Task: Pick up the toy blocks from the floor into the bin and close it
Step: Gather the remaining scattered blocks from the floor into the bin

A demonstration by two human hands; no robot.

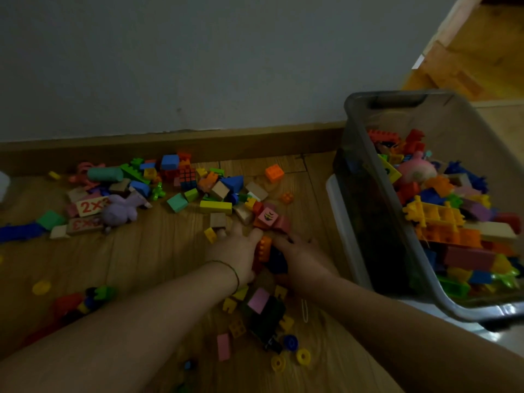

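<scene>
Toy blocks (215, 207) of many colours lie scattered on the wooden floor along the wall. A grey see-through bin (377, 222) stands at the right, open and partly filled with blocks (442, 219). My left hand (235, 249) and my right hand (302, 260) are low on the floor, just left of the bin. They press from both sides on a small cluster, an orange studded block (265, 246) and a dark blue block (277, 261). The fingers of both hands look fairly straight. More blocks (259, 300) lie below my wrists.
A purple plush toy (120, 211) and number tiles (90, 207) lie at the left. Yellow and blue rings (302, 356) sit near my right forearm. A white flat piece (336, 205) shows under the bin's left side. A skirting board runs along the wall.
</scene>
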